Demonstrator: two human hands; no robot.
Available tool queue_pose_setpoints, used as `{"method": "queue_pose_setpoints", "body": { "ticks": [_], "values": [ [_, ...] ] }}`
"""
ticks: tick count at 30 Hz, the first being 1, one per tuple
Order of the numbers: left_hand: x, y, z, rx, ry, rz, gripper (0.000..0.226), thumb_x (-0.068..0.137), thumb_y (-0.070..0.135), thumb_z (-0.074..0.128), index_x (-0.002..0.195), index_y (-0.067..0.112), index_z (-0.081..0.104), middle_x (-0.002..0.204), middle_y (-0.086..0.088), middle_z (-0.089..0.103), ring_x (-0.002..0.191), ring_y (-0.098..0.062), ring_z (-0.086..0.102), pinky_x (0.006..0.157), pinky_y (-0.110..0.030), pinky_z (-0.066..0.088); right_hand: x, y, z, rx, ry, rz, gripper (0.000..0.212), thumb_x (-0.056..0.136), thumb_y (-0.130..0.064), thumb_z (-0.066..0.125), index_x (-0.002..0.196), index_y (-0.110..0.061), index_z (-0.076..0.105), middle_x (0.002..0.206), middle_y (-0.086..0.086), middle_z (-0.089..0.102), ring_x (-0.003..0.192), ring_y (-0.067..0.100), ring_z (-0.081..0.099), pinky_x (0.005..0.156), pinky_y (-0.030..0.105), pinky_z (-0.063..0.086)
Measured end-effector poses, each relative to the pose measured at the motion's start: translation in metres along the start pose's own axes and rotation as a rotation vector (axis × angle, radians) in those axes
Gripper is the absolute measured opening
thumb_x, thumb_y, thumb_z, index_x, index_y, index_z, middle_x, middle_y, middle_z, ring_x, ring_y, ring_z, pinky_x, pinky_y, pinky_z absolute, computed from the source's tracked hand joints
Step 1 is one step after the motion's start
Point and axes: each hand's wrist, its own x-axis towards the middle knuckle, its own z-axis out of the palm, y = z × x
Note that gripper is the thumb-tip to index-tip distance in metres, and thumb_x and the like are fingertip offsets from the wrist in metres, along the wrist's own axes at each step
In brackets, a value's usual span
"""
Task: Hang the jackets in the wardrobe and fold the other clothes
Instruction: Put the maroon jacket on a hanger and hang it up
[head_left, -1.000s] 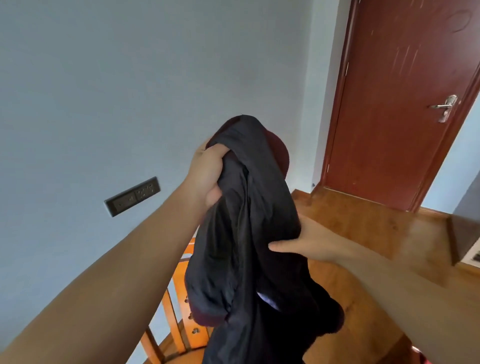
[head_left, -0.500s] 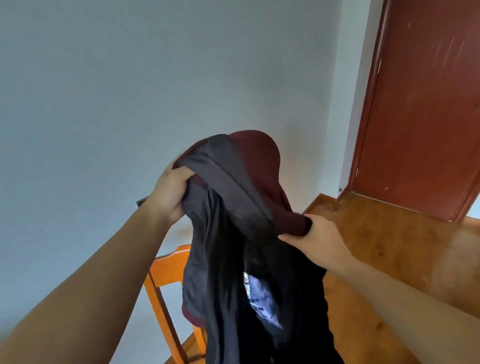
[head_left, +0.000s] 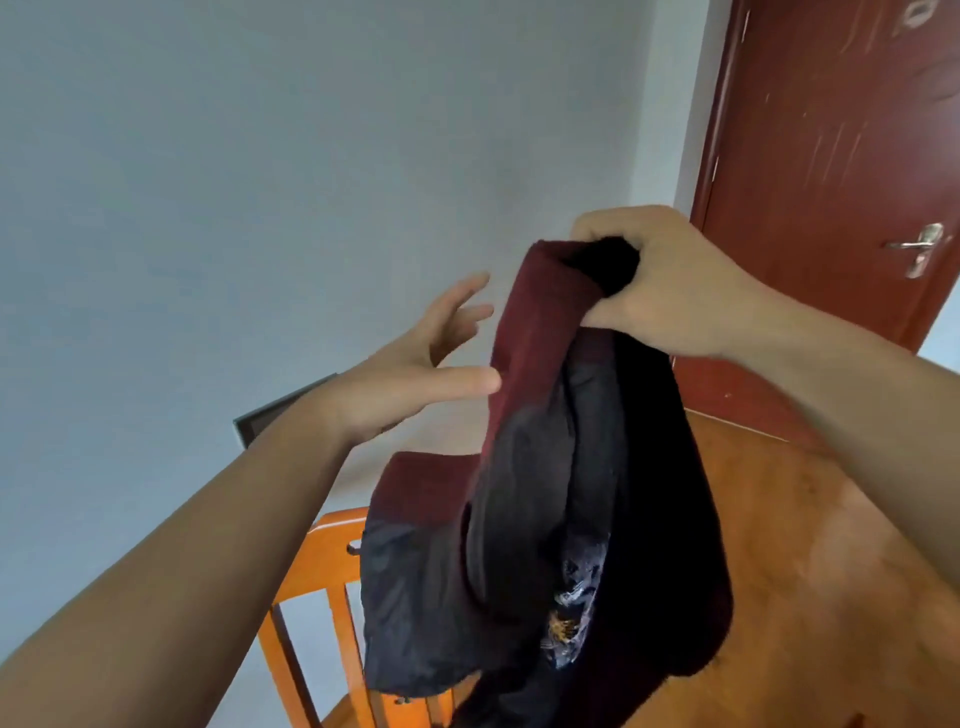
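A dark garment (head_left: 530, 545), black with a maroon band and a patterned lining, hangs bunched in the air in front of me. My right hand (head_left: 670, 280) grips its top end, fingers curled round the cloth. To the left of the garment my left hand (head_left: 415, 369) is held up with fingers spread; its thumb tip is at the maroon band and it holds nothing. The garment's lower end runs out of view at the bottom.
An orange wooden chair (head_left: 332, 582) stands below and behind the garment, against a pale wall. A dark red door (head_left: 831, 156) with a metal handle (head_left: 919, 249) is at the right. A dark wall switch plate (head_left: 260, 415) shows behind my left wrist. Wooden floor (head_left: 810, 571) lies below.
My left hand has let go of the garment and opened. My right hand has risen to the garment's top end and now carries it alone; the cloth hangs lower.
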Motion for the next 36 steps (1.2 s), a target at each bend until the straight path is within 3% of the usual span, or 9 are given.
{"method": "queue_pose_setpoints", "body": {
  "ticks": [2,4,7,10,16,20,27,32,36],
  "values": [
    [0.013,0.025,0.015,0.03,-0.114,0.092,0.061,0.068,0.032,0.076,0.126,0.032,0.058,0.121,0.011,0.067,0.115,-0.005,0.061,0.088,-0.022,0.051,0.0,-0.015,-0.004,-0.072,-0.038,-0.053,0.021,0.068,0.005,0.073,0.068,-0.006,0.055,0.056,-0.012,0.047,0.054,-0.002,0.047,0.052,0.013,0.035],
    [0.02,0.036,0.022,0.064,-0.016,0.083,0.033,0.062,0.034,0.083,0.093,0.035,0.074,0.095,0.011,0.075,0.091,-0.007,0.071,0.072,-0.017,0.054,-0.002,-0.018,-0.01,-0.16,-0.021,-0.042,0.025,0.067,0.004,0.073,0.067,-0.014,0.055,0.057,-0.012,0.048,0.055,-0.003,0.048,0.052,0.011,0.034],
    [0.026,0.031,0.024,0.297,0.286,0.152,0.016,0.066,0.043,0.085,0.074,0.031,0.076,0.072,0.013,0.074,0.07,-0.002,0.071,0.057,-0.013,0.051,-0.012,-0.005,-0.013,-0.325,0.034,0.029,0.032,0.071,-0.006,0.075,0.066,-0.026,0.05,0.063,-0.012,0.052,0.059,-0.001,0.05,0.053,0.014,0.034],
    [0.032,0.025,0.027,0.606,0.481,0.204,0.031,0.072,0.053,0.077,0.055,0.03,0.064,0.054,0.01,0.066,0.055,-0.004,0.063,0.051,-0.022,0.046,-0.023,0.014,-0.007,-0.426,0.047,0.045,0.022,0.076,-0.021,0.076,0.073,-0.017,0.055,0.067,-0.006,0.057,0.061,0.006,0.05,0.055,0.026,0.036],
    [0.034,0.038,0.037,0.766,0.568,0.315,0.042,0.08,0.058,0.064,0.054,0.026,0.056,0.048,0.009,0.054,0.05,-0.01,0.054,0.05,-0.028,0.038,-0.044,0.047,-0.003,-0.226,-0.041,0.199,0.018,0.069,-0.042,0.078,0.072,-0.041,0.061,0.077,-0.025,0.066,0.071,-0.009,0.06,0.059,0.006,0.041],
    [0.042,0.06,0.04,0.735,0.582,0.4,0.023,0.084,0.036,0.06,0.074,0.021,0.073,0.063,0.004,0.066,0.064,-0.018,0.063,0.061,-0.036,0.051,-0.079,0.082,0.012,0.079,-0.245,0.543,0.034,0.057,-0.047,0.085,0.087,-0.044,0.07,0.094,-0.021,0.072,0.09,0.001,0.069,0.08,0.022,0.054],
    [0.07,0.051,0.056,0.667,0.618,0.296,0.012,0.08,0.044,0.067,0.076,0.033,0.065,0.062,0.01,0.062,0.062,-0.008,0.057,0.052,-0.022,0.04,-0.116,0.09,-0.048,-0.065,0.263,0.563,0.028,0.056,-0.048,0.087,0.079,-0.037,0.074,0.076,-0.014,0.074,0.069,0.001,0.07,0.054,0.009,0.048],
    [0.099,0.047,0.109,0.613,0.414,0.243,0.025,0.077,0.051,0.072,0.074,0.029,0.06,0.067,0.012,0.058,0.06,0.0,0.05,0.049,-0.018,0.031,-0.126,0.076,-0.124,-0.043,0.591,0.502,0.021,0.061,-0.041,0.088,0.072,-0.027,0.077,0.069,-0.004,0.074,0.061,0.009,0.07,0.053,0.015,0.05],
    [0.118,0.048,0.15,0.304,0.09,0.172,0.02,0.077,0.043,0.077,0.089,0.027,0.073,0.08,0.009,0.072,0.071,0.006,0.063,0.065,-0.014,0.049,-0.136,0.075,-0.158,0.059,0.686,0.497,0.014,0.062,-0.023,0.088,0.069,-0.018,0.077,0.072,0.003,0.074,0.067,0.015,0.071,0.064,0.026,0.056]
  ]
}}
